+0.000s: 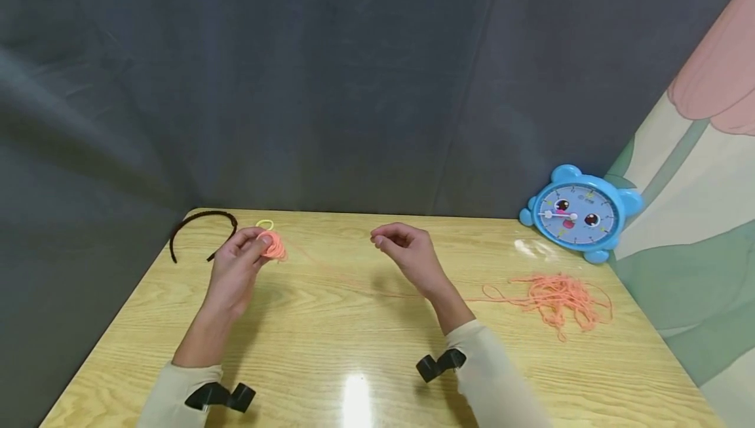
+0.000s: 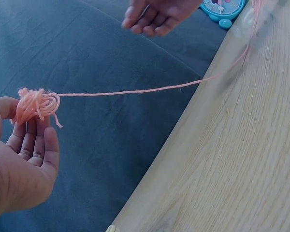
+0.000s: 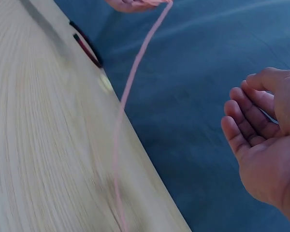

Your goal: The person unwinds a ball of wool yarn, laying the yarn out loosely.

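Observation:
A small wound bundle of coral-pink yarn is pinched between the thumb and fingers of my left hand, held above the table's left side. In the left wrist view, loops of the yarn bundle show over the fingertips. A single yarn strand runs from it toward the right, sagging down to the table. My right hand hovers over the middle of the table, fingers bent loosely. Seen from the right wrist, that hand holds nothing, and the strand passes apart from it.
A loose tangle of the same yarn lies on the table's right side. Behind it a blue toy clock leans at the back right corner. A dark headband and a yellow ring lie at the back left. A dark curtain hangs behind.

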### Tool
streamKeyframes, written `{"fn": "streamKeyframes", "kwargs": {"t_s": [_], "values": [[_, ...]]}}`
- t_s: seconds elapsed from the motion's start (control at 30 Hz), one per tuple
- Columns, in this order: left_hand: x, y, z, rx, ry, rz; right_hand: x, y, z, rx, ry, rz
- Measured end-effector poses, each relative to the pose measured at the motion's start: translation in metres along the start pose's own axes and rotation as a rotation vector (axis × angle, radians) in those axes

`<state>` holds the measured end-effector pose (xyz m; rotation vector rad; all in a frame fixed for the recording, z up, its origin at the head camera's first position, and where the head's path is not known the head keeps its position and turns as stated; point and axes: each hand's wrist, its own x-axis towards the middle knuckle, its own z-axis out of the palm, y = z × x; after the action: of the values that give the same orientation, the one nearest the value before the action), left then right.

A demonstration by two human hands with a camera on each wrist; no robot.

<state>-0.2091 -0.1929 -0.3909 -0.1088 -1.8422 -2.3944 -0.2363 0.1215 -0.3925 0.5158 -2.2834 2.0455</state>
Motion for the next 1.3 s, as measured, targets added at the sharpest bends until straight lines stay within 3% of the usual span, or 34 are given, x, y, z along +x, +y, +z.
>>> {"fn": "streamKeyframes", "kwargs": {"t_s": [0.27,0.5,0.77,1.0,1.3], "values": [[0.001,-0.002,0.002,-0.015,-0.016,0.006,0.014,-0.005,0.042,0.063,-0.042,-0.028],[0.0,-0.002,0.004,0.008,-0.015,-0.013,0.02,-0.002,0.073,0.054,-0.096,-0.046],[-0.003,0.0,0.005,0.034,-0.002,-0.057,0.024,0.007,0.102,0.045,-0.179,-0.011],[-0.003,-0.001,0.006,0.042,-0.002,-0.073,0.024,0.012,0.107,0.01,-0.155,-0.005],[-0.003,-0.001,0.002,0.043,0.0,-0.069,0.022,0.011,0.09,0.072,-0.04,0.017]]}}
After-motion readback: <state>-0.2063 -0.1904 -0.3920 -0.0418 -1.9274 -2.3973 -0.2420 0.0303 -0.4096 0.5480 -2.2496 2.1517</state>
